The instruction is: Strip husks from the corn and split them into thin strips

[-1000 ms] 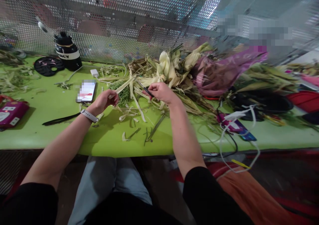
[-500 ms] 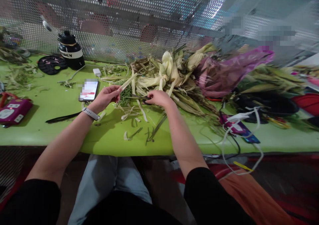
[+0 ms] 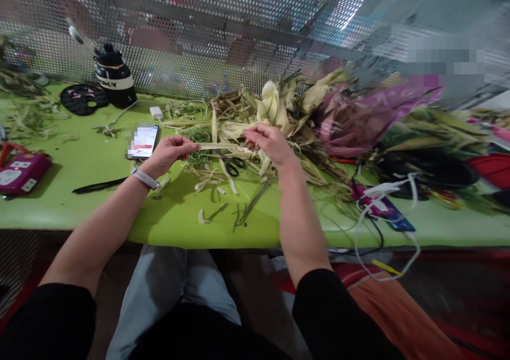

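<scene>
My left hand (image 3: 173, 150) pinches one end of a pale, flat strip of corn husk (image 3: 217, 146), which runs level to the right. Near the strip's far end is my right hand (image 3: 269, 143), its fingers bent and held apart from the thumb; contact with the strip is hard to make out. Black-handled scissors (image 3: 233, 166) lie on the green table (image 3: 171, 216) just below the strip, with their blades pointing up and left. Behind both hands spreads a heap of dry corn husks (image 3: 274, 105). Thin green shreds (image 3: 199, 158) lie under the strip.
A lit phone (image 3: 144, 141) lies left of my left hand, with a black bottle (image 3: 115, 78) behind it. A purple plastic bag (image 3: 346, 121) sits right of the heap. White cables (image 3: 412, 190) hang over the right front edge. A magenta box (image 3: 24, 173) stands far left.
My right hand has let go of the scissors, which now lie on the table, and has risen slightly right. The husk strip has swung from slanting upward to level in my left hand.
</scene>
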Tool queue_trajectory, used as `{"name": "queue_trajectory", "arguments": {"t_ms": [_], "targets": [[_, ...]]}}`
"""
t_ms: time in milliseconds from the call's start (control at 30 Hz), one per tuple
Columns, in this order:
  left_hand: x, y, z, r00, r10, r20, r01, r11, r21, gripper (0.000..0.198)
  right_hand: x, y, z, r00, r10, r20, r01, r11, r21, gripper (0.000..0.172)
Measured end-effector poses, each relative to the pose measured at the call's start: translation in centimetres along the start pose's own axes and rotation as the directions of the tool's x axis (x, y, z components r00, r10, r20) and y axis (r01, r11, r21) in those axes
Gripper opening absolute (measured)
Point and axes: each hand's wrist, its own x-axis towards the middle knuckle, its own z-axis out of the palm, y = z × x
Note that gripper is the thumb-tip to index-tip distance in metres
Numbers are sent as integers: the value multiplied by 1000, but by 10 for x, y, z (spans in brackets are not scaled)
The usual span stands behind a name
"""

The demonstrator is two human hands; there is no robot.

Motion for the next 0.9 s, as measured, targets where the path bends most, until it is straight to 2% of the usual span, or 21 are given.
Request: {"name": "queue_trajectory", "arguments": {"t_ms": [33,100,200,367,467,533,600,733,833,900], "targets": [[-1,1,1,1000,-5,21,5,1000,22,28,-4,-6,5,998,-46,45,43,998,54,43],[-3,4,3,998,-16,61,11,997,77,28,-11,-17,20,980,-108,169,102,994,47,44],[-3,7,2,997,-12,80,3,993,119,28,-15,-23,38,956,-110,271,113,994,4,44],[-1,6,2,996,63,-64,-66,997,-36,29,-15,-24,48,909,-111,402,74,992,106,43],[-4,4,12,994,47,-101,-57,993,-102,35,-16,-25,60,934,-132,333,80,983,164,42],[-8,3,19,999,30,-34,-32,999,-44,40,-16,-24,70,965,-140,224,105,981,162,40],[-10,1,25,999,42,-20,-42,999,21,40,-17,-23,78,978,-129,162,100,979,175,40],[-10,1,26,989,96,-112,-97,995,0,35,-17,-20,86,969,-65,238,-19,942,334,50],[-9,1,24,987,61,-146,-67,997,-41,35,-17,-20,87,958,-71,278,-61,896,439,58],[-9,1,23,993,21,-117,-26,999,-48,37,-17,-20,89,957,-94,275,-44,888,458,55]]}}
